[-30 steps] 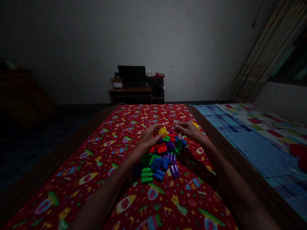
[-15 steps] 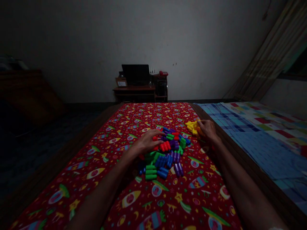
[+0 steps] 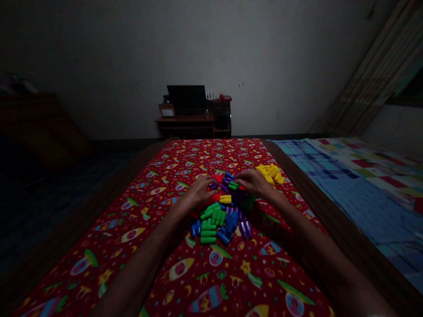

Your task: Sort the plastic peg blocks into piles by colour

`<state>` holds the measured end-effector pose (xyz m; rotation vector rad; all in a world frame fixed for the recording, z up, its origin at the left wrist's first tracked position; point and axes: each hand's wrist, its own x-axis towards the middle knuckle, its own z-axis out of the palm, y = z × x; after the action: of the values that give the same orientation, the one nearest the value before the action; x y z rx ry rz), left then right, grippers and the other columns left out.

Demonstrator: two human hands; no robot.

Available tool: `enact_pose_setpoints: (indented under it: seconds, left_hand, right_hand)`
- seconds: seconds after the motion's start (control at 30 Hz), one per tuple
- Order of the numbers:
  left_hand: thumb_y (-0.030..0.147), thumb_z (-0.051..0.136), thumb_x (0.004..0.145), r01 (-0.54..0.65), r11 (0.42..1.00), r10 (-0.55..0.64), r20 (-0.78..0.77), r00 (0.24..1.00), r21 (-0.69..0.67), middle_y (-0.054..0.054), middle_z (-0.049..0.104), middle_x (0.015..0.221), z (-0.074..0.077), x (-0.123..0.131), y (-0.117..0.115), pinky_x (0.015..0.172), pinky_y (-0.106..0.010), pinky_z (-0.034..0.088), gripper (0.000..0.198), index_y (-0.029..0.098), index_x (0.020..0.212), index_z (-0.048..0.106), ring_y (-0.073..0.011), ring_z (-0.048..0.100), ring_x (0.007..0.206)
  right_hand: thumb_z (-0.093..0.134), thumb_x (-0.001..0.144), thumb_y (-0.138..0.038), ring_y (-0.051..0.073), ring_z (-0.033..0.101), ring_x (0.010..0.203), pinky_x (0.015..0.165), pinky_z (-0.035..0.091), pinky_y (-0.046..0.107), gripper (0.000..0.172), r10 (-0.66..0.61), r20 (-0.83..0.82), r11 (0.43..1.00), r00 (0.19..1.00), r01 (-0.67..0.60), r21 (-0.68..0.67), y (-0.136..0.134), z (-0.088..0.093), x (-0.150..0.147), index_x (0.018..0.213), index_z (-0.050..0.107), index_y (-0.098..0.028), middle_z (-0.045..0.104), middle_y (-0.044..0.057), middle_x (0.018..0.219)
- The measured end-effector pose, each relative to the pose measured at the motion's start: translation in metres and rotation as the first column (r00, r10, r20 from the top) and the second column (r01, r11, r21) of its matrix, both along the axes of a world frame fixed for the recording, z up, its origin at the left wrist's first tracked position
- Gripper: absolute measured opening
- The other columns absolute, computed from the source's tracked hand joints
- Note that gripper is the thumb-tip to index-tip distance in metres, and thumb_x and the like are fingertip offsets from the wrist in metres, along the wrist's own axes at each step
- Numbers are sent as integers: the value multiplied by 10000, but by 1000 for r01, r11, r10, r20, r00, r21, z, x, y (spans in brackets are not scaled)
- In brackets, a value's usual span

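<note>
A mixed pile of ribbed plastic toy blocks, in red, green, blue and purple, lies on the red patterned cloth between my hands. My left hand rests at the pile's left side, thumb and fingers apart, by a purple block and some red ones. From the right, my right hand reaches over the pile with its fingers spread, near a green block; its palm side is hidden. One yellow block sits within the pile. Green blocks and purple blocks lie at the near edge.
A separate heap of yellow blocks lies beyond my right hand. The red cloth covers a long surface with dark edges. To the right are blue plaid and patchwork covers. A desk with a monitor stands against the far wall.
My right hand has come left from the yellow heap to the mixed pile. A yellow block now shows in the pile. My left hand stays at the pile's left side.
</note>
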<state>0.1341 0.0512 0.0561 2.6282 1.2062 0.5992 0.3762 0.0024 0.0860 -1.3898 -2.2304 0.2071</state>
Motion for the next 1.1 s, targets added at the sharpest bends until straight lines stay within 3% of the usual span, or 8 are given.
enact_pose_setpoints:
  seconds: [0.1,0.27,0.37,0.47,0.6,0.7,0.87,1.1]
  left_hand:
    - [283,577,820,13,1000,-14,45,999,7,-67,683,1050,4,3,-3,966,-351,461,191,209,951,695,-226,608,1044]
    - [267,550,841,-53,998,51,83,995,25,-89,682,1086,6,1,-2,982,-385,460,203,192,956,700,-238,610,1064]
    - [275,530,871,-32,997,22,147,989,63,-97,672,1123,5,9,-10,1005,-409,445,225,189,1009,685,-236,602,1090]
    - [295,528,896,135,985,-150,140,979,110,-101,596,1294,3,31,-31,1074,-448,377,285,212,1145,638,-244,509,1239]
    - [372,525,913,356,929,-351,-65,934,104,-46,491,1428,1,58,-59,1128,-552,237,316,294,1208,608,-293,333,1375]
    - [347,522,913,347,930,-328,-158,931,118,-58,571,1319,0,58,-61,1113,-538,252,254,270,1124,643,-284,418,1305]
    - [241,551,865,131,985,-116,-132,984,111,-85,652,1037,3,32,-38,999,-414,406,143,199,916,678,-233,585,1025]
    - [309,520,828,42,991,-42,6,999,-126,-39,712,864,17,-6,-7,802,-290,490,209,216,810,706,-200,645,814]
  right_hand:
    - [573,851,-188,215,605,988,859,442,322,207,203,141,976,969,-212,52,-14,-23,-37,1005,712,-195,706,92,1036]
    - [549,869,-201,212,615,947,841,459,326,258,185,121,979,975,-193,65,-14,-27,-42,1096,672,-196,703,97,1025]
    - [551,871,-262,203,630,927,810,473,305,319,26,-95,984,995,-9,178,2,-4,-10,1170,642,-200,700,88,1057]
    - [555,853,-262,225,634,931,819,470,326,319,-254,-194,929,948,295,224,16,8,33,1143,647,-165,696,113,1067]
    - [541,834,-228,249,625,901,791,454,330,280,-528,-94,823,844,536,190,24,-7,77,1067,646,-113,691,156,1015]
    - [533,829,-207,250,617,900,773,443,318,259,-590,25,801,807,582,143,23,-21,91,1034,653,-104,684,169,1004]
    - [537,833,-223,242,607,934,770,432,310,209,-527,94,847,845,512,147,23,-17,84,949,695,-148,698,137,995]
    - [510,908,-319,200,648,819,683,417,254,277,-227,138,974,964,225,30,13,-4,36,1066,681,-170,721,101,921]
